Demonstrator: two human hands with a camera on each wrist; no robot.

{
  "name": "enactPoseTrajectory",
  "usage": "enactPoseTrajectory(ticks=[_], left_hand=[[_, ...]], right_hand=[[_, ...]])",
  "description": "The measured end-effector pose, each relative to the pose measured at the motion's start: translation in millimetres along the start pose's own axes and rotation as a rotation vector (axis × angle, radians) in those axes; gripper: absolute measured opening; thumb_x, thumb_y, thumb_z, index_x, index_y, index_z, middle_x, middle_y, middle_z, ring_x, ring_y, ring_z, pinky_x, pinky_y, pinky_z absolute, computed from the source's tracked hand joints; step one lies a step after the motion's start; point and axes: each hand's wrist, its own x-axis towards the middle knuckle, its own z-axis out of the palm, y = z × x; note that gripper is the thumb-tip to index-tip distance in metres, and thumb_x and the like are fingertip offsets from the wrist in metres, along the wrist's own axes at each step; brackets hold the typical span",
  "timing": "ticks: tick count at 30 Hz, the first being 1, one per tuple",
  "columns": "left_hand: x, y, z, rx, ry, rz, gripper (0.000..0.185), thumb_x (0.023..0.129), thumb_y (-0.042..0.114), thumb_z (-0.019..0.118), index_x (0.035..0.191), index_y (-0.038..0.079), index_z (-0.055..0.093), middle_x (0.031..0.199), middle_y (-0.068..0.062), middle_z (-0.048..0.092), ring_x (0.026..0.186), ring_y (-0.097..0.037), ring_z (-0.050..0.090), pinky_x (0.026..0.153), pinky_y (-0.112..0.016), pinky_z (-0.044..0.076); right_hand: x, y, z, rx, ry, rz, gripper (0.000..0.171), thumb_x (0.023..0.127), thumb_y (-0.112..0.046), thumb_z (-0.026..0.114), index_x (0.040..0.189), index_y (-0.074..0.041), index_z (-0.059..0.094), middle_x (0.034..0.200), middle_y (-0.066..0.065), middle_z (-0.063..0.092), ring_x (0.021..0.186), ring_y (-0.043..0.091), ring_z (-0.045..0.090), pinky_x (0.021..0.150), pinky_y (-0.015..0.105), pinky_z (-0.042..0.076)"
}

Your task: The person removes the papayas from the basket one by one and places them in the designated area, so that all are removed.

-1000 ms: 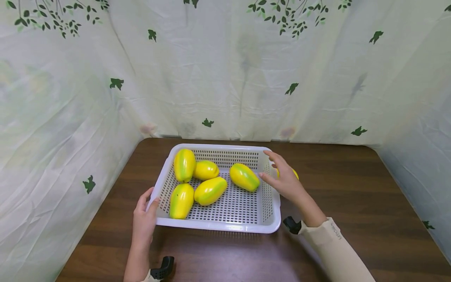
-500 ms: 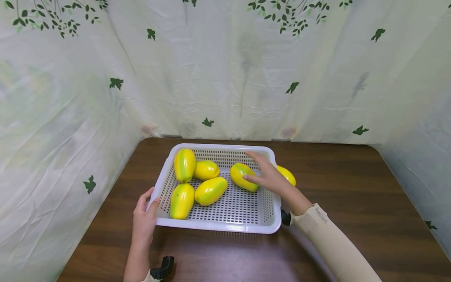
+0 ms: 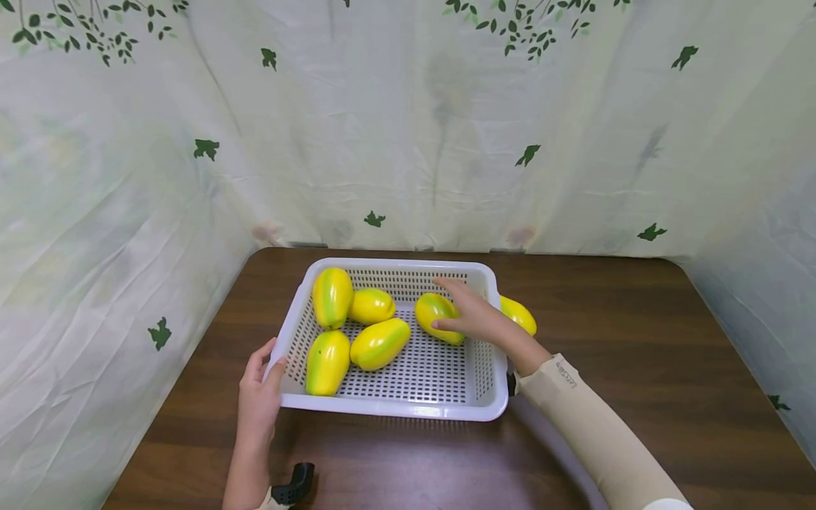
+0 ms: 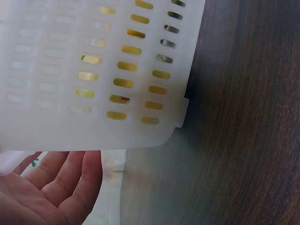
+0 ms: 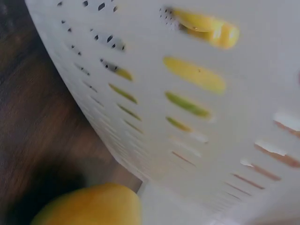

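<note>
Head view gives us the whole layout: a white perforated basket [image 3: 395, 397] sits on the dark worktop [image 3: 637, 354] with five yellow-green papayas in it. Our right hand [image 3: 474, 319] reaches over the basket's right wall and rests on the papaya nearest that wall [image 3: 432, 310], fingers extended over its top and thumb at its near side; we judge the fingers laid on it rather than closed round it. Our left hand [image 3: 258, 400] holds the basket's near-left corner, thumb against the rim.

A sixth papaya [image 3: 519, 314] lies outside the basket on the worktop, just beside the right wall.

Handling, as we judge it: the fruit looks smooth, glossy and rigid, probably light, and liable to roll or slip. Take hold across the middle, fingers on one side and thumb opposite.

Left wrist view adds the basket wall [image 4: 93, 70] seen close, with our left palm [image 4: 42, 192] open-fingered below it. Right wrist view shows the slotted wall [image 5: 197, 93] from outside and the outer papaya [image 5: 89, 206] beneath; the hand's contact itself is hidden there.
</note>
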Motion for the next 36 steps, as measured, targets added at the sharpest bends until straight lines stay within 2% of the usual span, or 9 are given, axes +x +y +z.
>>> enactPoseTrajectory(ticks=[5, 11, 16, 25, 28, 33, 36], left_hand=[[-1.3, 1.1, 0.0, -0.025, -0.003, 0.019, 0.046, 0.094, 0.033, 0.045, 0.135, 0.014, 0.037, 0.124, -0.015, 0.05, 0.101, -0.027, 0.053, 0.083, -0.046, 0.044], [-2.0, 3.2, -0.2, -0.017, -0.002, -0.011, 0.045, 0.094, 0.032, 0.044, 0.136, 0.015, 0.037, 0.125, -0.015, 0.049, 0.102, -0.027, 0.052, 0.084, -0.047, 0.043], [-1.2, 3.2, -0.7, -0.007, -0.012, -0.04, 0.046, 0.094, 0.033, 0.042, 0.137, 0.018, 0.035, 0.127, -0.012, 0.047, 0.106, -0.026, 0.05, 0.088, -0.047, 0.04], [-0.5, 1.6, -0.8, -0.029, -0.02, -0.02, 0.047, 0.093, 0.033, 0.045, 0.136, 0.016, 0.035, 0.128, -0.016, 0.046, 0.105, -0.03, 0.05, 0.085, -0.048, 0.042], [6.4, -11.8, -1.8, -0.024, -0.031, -0.008, 0.049, 0.093, 0.037, 0.045, 0.137, 0.019, 0.035, 0.129, -0.015, 0.045, 0.106, -0.03, 0.049, 0.085, -0.048, 0.043], [31.8, -61.9, -1.1, 0.009, 0.012, 0.013, 0.049, 0.088, 0.049, 0.046, 0.134, 0.035, 0.037, 0.126, -0.003, 0.049, 0.103, -0.02, 0.053, 0.08, -0.042, 0.047], [41.8, -82.2, 0.3, 0.009, 0.038, 0.018, 0.047, 0.087, 0.052, 0.045, 0.132, 0.039, 0.037, 0.125, 0.004, 0.05, 0.104, -0.019, 0.053, 0.082, -0.045, 0.045]], right_hand=[[1, -2, 1, 0.009, -0.029, 0.026, 0.078, 0.076, -0.025, 0.073, 0.14, -0.013, 0.029, 0.142, 0.006, 0.03, 0.128, 0.024, 0.026, 0.102, 0.045, 0.024], [2, -1, 7, -0.043, -0.085, 0.011, 0.077, 0.075, -0.024, 0.074, 0.139, -0.016, 0.033, 0.14, 0.003, 0.034, 0.126, 0.022, 0.03, 0.102, 0.043, 0.025], [2, 1, 11, -0.094, -0.128, -0.016, 0.075, 0.074, -0.025, 0.075, 0.138, -0.018, 0.036, 0.137, 0.0, 0.038, 0.123, 0.019, 0.034, 0.101, 0.039, 0.027], [-2, 0, 15, -0.226, -0.178, -0.054, 0.066, 0.074, -0.02, 0.074, 0.133, -0.024, 0.043, 0.13, 0.001, 0.04, 0.11, 0.018, 0.044, 0.092, 0.037, 0.037], [-3, -1, 15, -0.244, -0.18, -0.054, 0.065, 0.074, -0.017, 0.074, 0.132, -0.025, 0.045, 0.125, 0.001, 0.041, 0.105, 0.017, 0.045, 0.091, 0.036, 0.038], [-4, -2, 15, -0.247, -0.179, -0.067, 0.066, 0.075, -0.018, 0.074, 0.133, -0.022, 0.044, 0.124, 0.002, 0.045, 0.103, 0.017, 0.045, 0.091, 0.034, 0.038], [-4, -1, 15, -0.243, -0.171, -0.082, 0.066, 0.075, -0.019, 0.073, 0.134, -0.022, 0.043, 0.124, 0.003, 0.046, 0.102, 0.016, 0.045, 0.09, 0.034, 0.038]])
